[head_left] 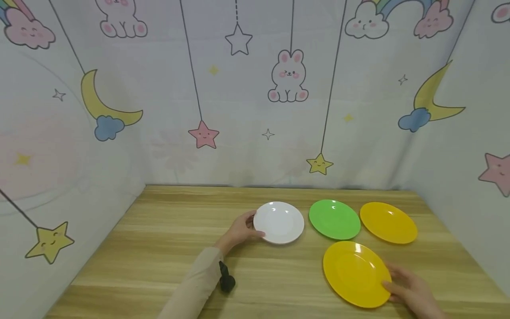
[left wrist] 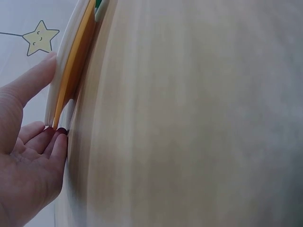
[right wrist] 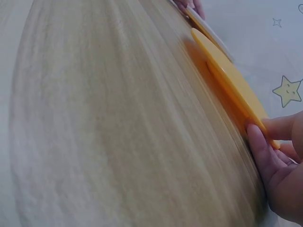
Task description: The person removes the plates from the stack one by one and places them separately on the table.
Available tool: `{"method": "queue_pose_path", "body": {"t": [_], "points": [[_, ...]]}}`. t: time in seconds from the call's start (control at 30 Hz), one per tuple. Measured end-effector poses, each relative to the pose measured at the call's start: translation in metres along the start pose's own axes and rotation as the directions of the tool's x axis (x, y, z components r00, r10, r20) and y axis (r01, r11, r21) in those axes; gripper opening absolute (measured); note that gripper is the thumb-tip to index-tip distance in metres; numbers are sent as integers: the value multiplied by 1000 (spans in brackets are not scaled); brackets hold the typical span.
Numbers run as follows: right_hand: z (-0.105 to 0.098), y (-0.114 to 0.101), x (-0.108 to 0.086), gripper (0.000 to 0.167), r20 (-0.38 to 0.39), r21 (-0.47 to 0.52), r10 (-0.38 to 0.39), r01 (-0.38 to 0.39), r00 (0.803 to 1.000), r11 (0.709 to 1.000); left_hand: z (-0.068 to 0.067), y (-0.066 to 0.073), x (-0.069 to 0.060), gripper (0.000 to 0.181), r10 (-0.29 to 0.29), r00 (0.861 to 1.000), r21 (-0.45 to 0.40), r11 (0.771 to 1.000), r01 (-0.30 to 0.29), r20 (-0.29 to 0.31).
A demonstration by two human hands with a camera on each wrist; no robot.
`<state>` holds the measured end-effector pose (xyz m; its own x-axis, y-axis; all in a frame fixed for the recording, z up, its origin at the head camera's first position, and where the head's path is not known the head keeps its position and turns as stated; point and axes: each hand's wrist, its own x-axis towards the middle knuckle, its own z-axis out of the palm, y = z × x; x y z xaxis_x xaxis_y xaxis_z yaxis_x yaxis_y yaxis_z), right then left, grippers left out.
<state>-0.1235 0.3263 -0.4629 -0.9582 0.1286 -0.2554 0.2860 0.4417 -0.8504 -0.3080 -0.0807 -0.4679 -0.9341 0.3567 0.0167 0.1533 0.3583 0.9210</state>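
Note:
At the middle of the table, my left hand [head_left: 241, 231] grips the left edge of a white plate [head_left: 279, 223], thumb on top and fingers underneath. The left wrist view shows an orange-yellow plate [left wrist: 75, 61] stacked directly below that white one, its edge between the same fingers. My right hand [head_left: 412, 288] pinches the right edge of another yellow plate [head_left: 356, 274] near the front. In the right wrist view this plate is tilted, its far edge raised off the tabletop.
A green plate [head_left: 334, 219] lies just right of the white one, and a further yellow plate [head_left: 388, 223] lies at the back right. The wooden table [head_left: 159, 230] meets a patterned cloth backdrop [head_left: 247, 164] behind and at both sides. A black device [head_left: 226, 279] sits at my left wrist.

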Motion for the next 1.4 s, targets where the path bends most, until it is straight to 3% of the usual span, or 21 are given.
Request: {"method": "queue_pose_path", "body": {"t": [0.27, 0.6, 0.97, 1.23, 1.3, 1.4], "points": [[-2, -6, 0, 66, 9, -104, -65, 66, 998, 992, -1, 0, 0, 82, 1, 1000, 0, 1000, -1, -3], [-3, -9, 1, 67, 15, -150, -95, 96, 995, 984, 0, -1, 2, 83, -23, 1000, 12, 1000, 23, 8], [-4, -6, 4, 66, 21, -185, -113, 115, 993, 976, 0, 2, 0, 81, 3, 1000, -1, 1000, -3, 9], [-6, -8, 7, 64, 15, -238, -115, 115, 993, 964, -4, 31, -16, 76, 3, 1000, -32, 999, -2, 31], [-6, -10, 8, 61, 2, -261, -142, 137, 990, 955, -5, 36, -19, 75, 4, 999, -25, 1000, -3, 37], [-7, -11, 15, 55, -32, -344, -243, 218, 969, 913, -5, 38, -21, 75, 6, 999, -20, 1000, -6, 35]]}}
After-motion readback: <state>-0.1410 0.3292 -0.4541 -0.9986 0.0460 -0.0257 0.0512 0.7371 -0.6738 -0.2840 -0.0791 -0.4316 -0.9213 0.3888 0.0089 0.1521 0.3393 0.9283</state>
